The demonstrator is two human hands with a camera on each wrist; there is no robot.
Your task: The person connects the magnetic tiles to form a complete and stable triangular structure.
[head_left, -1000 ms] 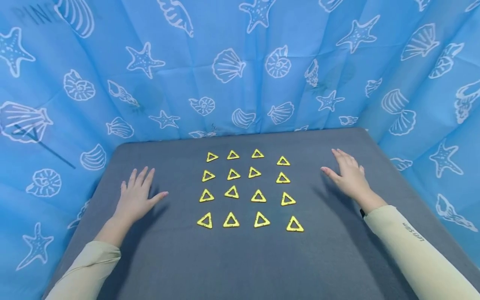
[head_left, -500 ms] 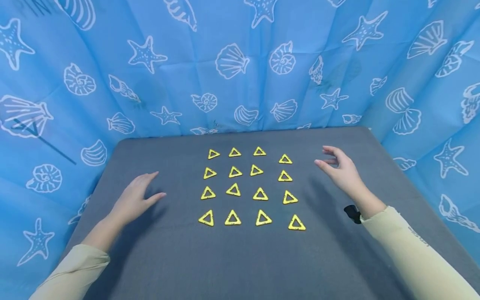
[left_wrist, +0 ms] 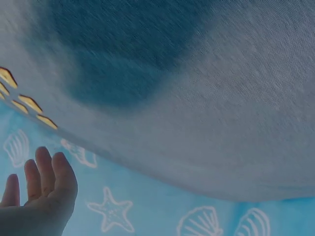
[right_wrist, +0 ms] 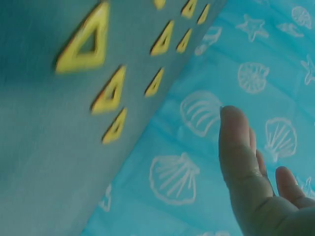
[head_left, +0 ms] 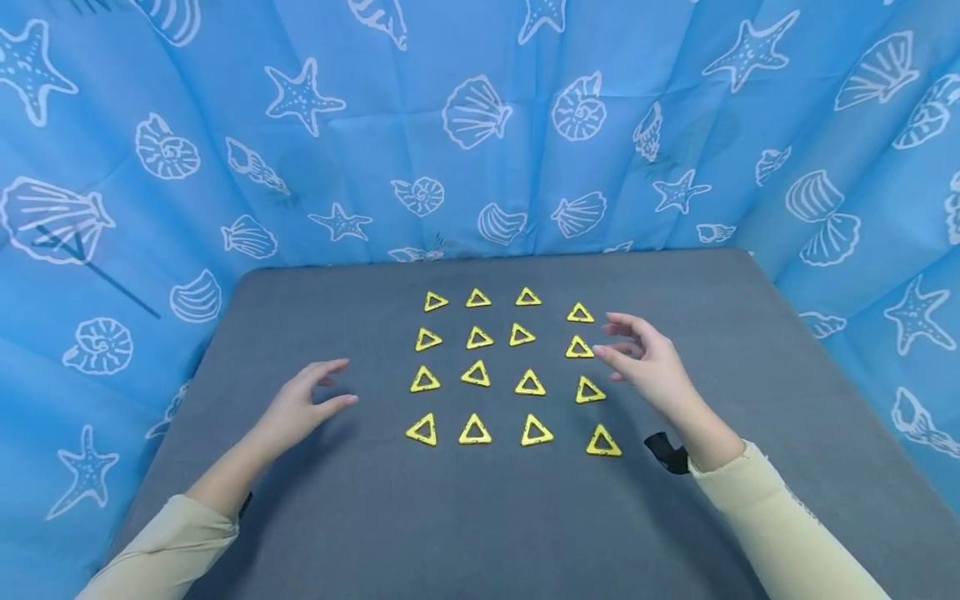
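Note:
Several flat yellow triangle frames (head_left: 530,383) with hollow centres lie in rows on the grey table (head_left: 480,517). In the head view my right hand (head_left: 648,362) hovers at the right side of the rows, fingers loosely bent and holding nothing. Its thumb tip is nearest a yellow triangle (head_left: 579,347) in the right column. My left hand (head_left: 303,404) hangs left of the rows, thumb and fingers apart, with nothing in it. The left wrist view shows the left hand's fingers (left_wrist: 44,169); in the right wrist view, triangles (right_wrist: 88,42) lie left of the right thumb (right_wrist: 235,137).
A blue curtain (head_left: 420,83) with white shell and starfish prints hangs behind the table and along both sides. A black wrist strap (head_left: 666,452) shows at the right wrist. Grey cloth surface extends in front of the rows.
My right hand has moved left to the right column of triangles, its fingers bending more. The left hand has turned, its fingers drawing together, and shifted slightly right. The triangles keep their layout.

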